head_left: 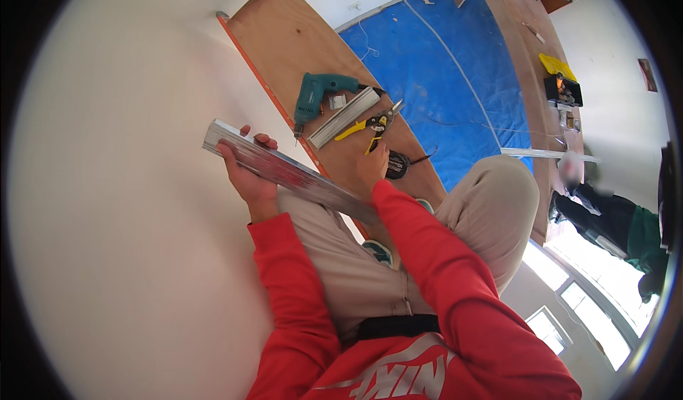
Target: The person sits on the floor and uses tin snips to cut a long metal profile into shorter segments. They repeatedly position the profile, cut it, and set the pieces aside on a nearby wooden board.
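My left hand [252, 176] is closed around the upper part of a long metal channel [284, 171], which slants across my lap and passes under my right forearm. On the wooden plank in front of me, my right hand [373, 164] has its fingers at one yellow handle of the tin snips [370, 124], whose handles are spread. Beside that hand lies a black tape measure [398, 164]. A shorter metal channel [345, 119] rests left of the snips. Farther up are a teal power drill [317, 95] and a small clear-and-white packet [337, 102].
The plank [284, 26] has orange side rails and runs close to the white wall [121, 151]. Blue sheeting [441, 65] covers the floor to the right. A long wooden counter [509, 26] bears a black box [563, 90] and tools. Another person [612, 218] is at the far right.
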Available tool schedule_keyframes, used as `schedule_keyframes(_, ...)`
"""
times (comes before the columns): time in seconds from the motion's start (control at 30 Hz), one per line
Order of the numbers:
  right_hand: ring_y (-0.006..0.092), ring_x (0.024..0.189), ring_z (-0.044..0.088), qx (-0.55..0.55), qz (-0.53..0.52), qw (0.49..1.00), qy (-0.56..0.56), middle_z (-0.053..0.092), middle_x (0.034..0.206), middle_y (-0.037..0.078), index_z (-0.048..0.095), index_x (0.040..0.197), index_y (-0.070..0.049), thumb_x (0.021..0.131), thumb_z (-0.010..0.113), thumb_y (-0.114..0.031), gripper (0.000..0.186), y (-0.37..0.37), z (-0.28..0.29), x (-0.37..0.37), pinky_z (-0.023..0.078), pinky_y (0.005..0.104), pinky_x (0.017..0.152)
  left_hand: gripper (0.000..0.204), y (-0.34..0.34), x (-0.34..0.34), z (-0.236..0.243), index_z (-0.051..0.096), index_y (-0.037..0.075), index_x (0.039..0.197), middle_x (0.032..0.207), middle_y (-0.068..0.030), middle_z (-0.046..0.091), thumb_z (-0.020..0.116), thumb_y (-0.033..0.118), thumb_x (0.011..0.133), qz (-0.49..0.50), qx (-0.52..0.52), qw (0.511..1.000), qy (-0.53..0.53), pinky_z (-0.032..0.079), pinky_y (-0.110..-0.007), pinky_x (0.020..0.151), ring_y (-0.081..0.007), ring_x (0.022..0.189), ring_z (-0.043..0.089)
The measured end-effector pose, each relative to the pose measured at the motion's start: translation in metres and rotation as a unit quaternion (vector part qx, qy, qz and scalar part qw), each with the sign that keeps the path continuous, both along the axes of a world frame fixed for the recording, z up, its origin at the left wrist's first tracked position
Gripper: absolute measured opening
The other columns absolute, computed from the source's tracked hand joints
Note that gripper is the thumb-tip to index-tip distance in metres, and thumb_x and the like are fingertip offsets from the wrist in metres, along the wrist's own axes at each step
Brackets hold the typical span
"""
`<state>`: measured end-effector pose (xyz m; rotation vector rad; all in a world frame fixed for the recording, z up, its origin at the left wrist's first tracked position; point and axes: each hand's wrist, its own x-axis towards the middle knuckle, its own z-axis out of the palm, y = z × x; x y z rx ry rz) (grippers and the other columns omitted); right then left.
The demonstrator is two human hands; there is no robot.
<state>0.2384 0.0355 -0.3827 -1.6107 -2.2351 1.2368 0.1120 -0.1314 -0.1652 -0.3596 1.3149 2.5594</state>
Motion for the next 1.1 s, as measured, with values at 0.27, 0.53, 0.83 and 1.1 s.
schedule_keyframes(0.27,0.047,0.11,0.07,-0.042,-0.026,0.993,-0.107,0.068,0.12,0.03,0.052,0.126,0.005,0.091,0.072,-0.021,0.047,0.028,-0.013,-0.04,0.058,0.0521,0.094,0.074,-0.001,-0.001,-0.008,0.054,0.002,0.131,0.095,-0.0178,0.067,0.049,0.07,0.103,0.003,0.016,1.0,-0.008,0.052,-0.043,0.086,-0.0312,0.089,0.064)
schedule_keyframes(0.53,0.0475,0.103,0.073,-0.021,-0.031,0.99,-0.133,0.072,0.112,0.027,0.059,0.117,0.004,0.093,0.069,-0.025,0.039,0.024,-0.022,-0.029,0.061,0.0501,0.088,0.074,0.009,0.008,-0.011,0.052,0.002,0.133,0.103,-0.0199,0.068,0.052,0.069,0.102,-0.085,-0.011,0.996,0.029,0.054,-0.046,0.089,-0.0328,0.094,0.065)
schedule_keyframes(0.83,0.0384,0.101,0.075,-0.204,-0.093,0.973,-0.046,0.075,0.106,0.029,0.073,0.108,0.012,0.09,0.068,-0.038,0.053,0.027,0.017,-0.038,0.057,0.0458,0.084,0.077,0.016,0.01,-0.008,0.054,-0.001,0.128,0.102,-0.0189,0.07,0.046,0.072,0.103,-0.099,-0.031,0.994,0.031,0.057,-0.044,0.086,-0.0318,0.094,0.07)
schedule_keyframes(1.1,0.0336,0.087,0.073,-0.278,-0.168,0.944,0.057,0.074,0.097,0.023,0.073,0.108,0.011,0.093,0.064,-0.045,0.058,0.02,-0.006,-0.042,0.055,0.0442,0.075,0.074,0.012,0.009,-0.009,0.056,0.001,0.119,0.092,-0.016,0.067,0.042,0.072,0.104,-0.099,-0.022,0.995,0.012,0.056,-0.045,0.085,-0.0323,0.087,0.07)
